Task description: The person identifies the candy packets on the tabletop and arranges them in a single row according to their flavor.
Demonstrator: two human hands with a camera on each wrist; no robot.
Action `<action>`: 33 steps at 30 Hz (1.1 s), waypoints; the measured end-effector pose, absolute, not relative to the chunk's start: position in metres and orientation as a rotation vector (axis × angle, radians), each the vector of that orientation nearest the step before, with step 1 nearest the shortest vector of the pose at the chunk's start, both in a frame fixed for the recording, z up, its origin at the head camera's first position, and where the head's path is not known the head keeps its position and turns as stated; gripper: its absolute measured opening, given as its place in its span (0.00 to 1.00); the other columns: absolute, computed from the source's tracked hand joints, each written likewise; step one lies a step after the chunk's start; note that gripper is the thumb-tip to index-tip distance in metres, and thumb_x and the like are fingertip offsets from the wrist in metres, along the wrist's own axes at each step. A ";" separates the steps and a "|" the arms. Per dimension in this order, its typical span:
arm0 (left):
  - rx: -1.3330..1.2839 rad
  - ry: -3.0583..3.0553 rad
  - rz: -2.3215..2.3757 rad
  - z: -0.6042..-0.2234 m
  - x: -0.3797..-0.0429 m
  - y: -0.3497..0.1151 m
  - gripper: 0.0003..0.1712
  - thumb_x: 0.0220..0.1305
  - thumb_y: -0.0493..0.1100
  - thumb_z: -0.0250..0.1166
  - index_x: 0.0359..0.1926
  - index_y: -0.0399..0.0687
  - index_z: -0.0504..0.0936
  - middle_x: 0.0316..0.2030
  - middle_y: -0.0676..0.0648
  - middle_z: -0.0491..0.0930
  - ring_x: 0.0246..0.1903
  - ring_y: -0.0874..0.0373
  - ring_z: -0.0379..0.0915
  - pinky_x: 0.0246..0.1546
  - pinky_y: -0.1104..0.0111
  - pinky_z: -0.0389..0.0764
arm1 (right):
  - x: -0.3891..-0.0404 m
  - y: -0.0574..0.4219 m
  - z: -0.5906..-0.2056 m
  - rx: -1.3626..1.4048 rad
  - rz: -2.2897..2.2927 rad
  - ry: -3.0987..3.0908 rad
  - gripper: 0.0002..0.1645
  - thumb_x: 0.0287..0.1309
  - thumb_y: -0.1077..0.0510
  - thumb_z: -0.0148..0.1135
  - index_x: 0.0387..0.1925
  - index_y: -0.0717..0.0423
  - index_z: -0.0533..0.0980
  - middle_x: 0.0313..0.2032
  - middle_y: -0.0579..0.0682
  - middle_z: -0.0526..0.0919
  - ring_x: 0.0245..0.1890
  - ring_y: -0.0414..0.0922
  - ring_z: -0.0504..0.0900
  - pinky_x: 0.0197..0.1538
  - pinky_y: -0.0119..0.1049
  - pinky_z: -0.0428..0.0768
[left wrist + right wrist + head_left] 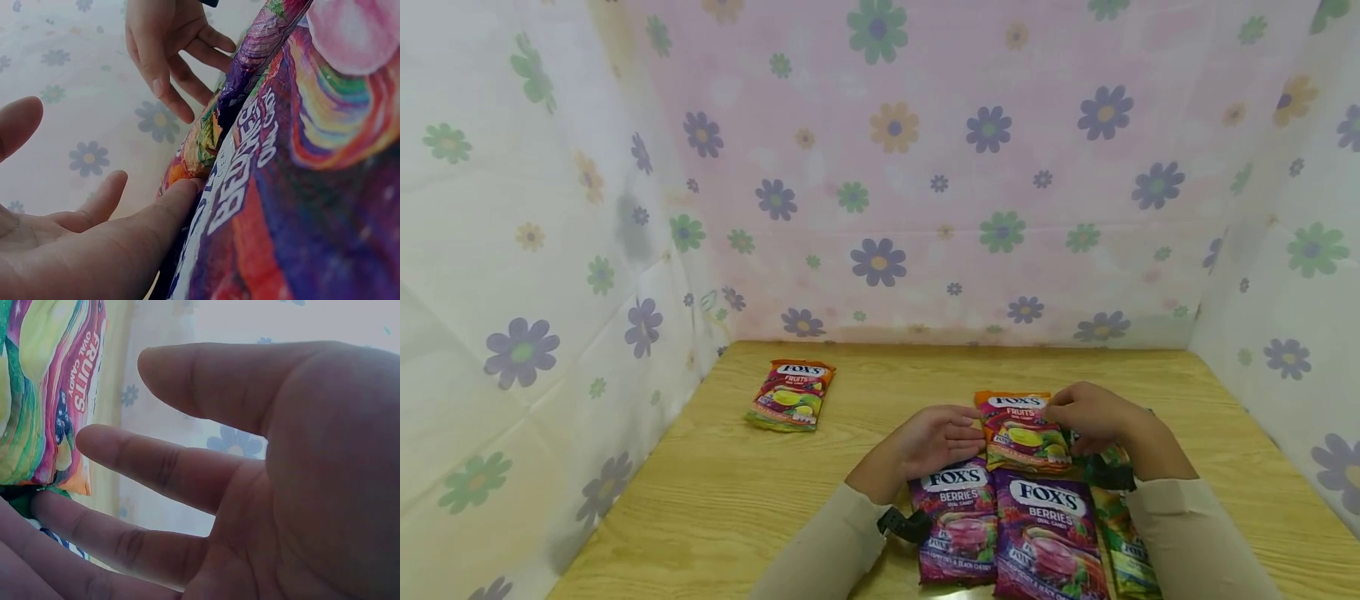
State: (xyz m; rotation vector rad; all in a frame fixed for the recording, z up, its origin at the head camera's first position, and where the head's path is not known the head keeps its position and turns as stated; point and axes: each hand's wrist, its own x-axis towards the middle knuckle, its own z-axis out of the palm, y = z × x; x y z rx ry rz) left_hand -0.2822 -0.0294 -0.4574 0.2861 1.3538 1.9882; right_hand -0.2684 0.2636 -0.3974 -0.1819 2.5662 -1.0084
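Observation:
An orange-edged Fox's Fruits candy bag (1024,442) lies at the top of a group of candy bags, overlapping the ones below it. My left hand (942,437) is at its left side, palm turned inward and fingers extended near the edge. On the right side, my right hand (1090,414) has its fingers at the bag's edge; in the right wrist view, thumb and fingers are spread apart beside the Fruits bag (53,381). Below lie two purple Fox's Berries bags, a left one (958,533) and a right one (1051,533).
A green candy bag (1126,542) lies right of the purple ones, partly hidden by my right forearm. Another Fox's Fruits bag (790,396) is alone at the back left of the wooden table (700,500). Flowered cloth (925,208) encloses the back and both sides.

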 end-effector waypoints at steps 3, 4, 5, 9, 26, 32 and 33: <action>0.287 1.361 1.986 -0.458 -0.283 -0.030 0.36 0.74 0.48 0.57 0.75 0.33 0.62 0.74 0.27 0.60 0.73 0.34 0.62 0.78 0.47 0.59 | -0.268 0.262 -0.397 -0.201 -0.997 2.566 0.29 0.76 0.47 0.56 0.64 0.65 0.77 0.56 0.61 0.83 0.21 0.50 0.84 0.27 0.44 0.84; 0.290 1.363 1.984 -0.458 -0.283 -0.030 0.36 0.75 0.48 0.57 0.75 0.33 0.62 0.74 0.27 0.60 0.73 0.34 0.62 0.78 0.47 0.59 | -0.267 0.261 -0.397 -0.205 -0.995 2.564 0.29 0.76 0.47 0.56 0.64 0.65 0.77 0.56 0.61 0.83 0.21 0.50 0.83 0.27 0.43 0.84; 0.291 1.363 1.982 -0.458 -0.283 -0.030 0.36 0.75 0.48 0.57 0.76 0.34 0.62 0.74 0.27 0.59 0.73 0.34 0.62 0.78 0.47 0.59 | -0.267 0.261 -0.397 -0.209 -0.993 2.560 0.29 0.76 0.47 0.56 0.64 0.66 0.77 0.55 0.60 0.84 0.20 0.50 0.82 0.27 0.43 0.84; 0.303 1.362 1.976 -0.457 -0.282 -0.031 0.37 0.75 0.49 0.56 0.76 0.34 0.62 0.75 0.27 0.59 0.73 0.34 0.61 0.78 0.47 0.59 | -0.267 0.260 -0.397 -0.232 -0.977 2.561 0.29 0.76 0.47 0.57 0.63 0.66 0.77 0.50 0.56 0.86 0.17 0.47 0.78 0.26 0.43 0.82; 0.268 1.354 2.040 -0.458 -0.283 -0.035 0.37 0.74 0.47 0.56 0.76 0.32 0.60 0.76 0.24 0.55 0.76 0.32 0.55 0.78 0.46 0.59 | -0.272 0.255 -0.402 -0.241 -0.986 2.606 0.33 0.75 0.46 0.58 0.64 0.71 0.73 0.43 0.56 0.86 0.24 0.47 0.85 0.26 0.42 0.82; 0.273 1.371 2.028 -0.457 -0.283 -0.034 0.37 0.74 0.47 0.56 0.76 0.33 0.61 0.76 0.25 0.55 0.76 0.32 0.55 0.78 0.45 0.58 | -0.272 0.252 -0.405 -0.190 -0.898 2.681 0.22 0.74 0.46 0.59 0.38 0.61 0.84 0.24 0.50 0.79 0.23 0.47 0.85 0.30 0.42 0.86; 0.272 1.372 2.027 -0.457 -0.283 -0.034 0.37 0.74 0.48 0.56 0.76 0.33 0.61 0.76 0.26 0.55 0.76 0.32 0.55 0.78 0.45 0.58 | -0.272 0.251 -0.405 -0.181 -0.896 2.683 0.22 0.74 0.46 0.59 0.36 0.60 0.85 0.21 0.49 0.76 0.22 0.47 0.85 0.29 0.42 0.86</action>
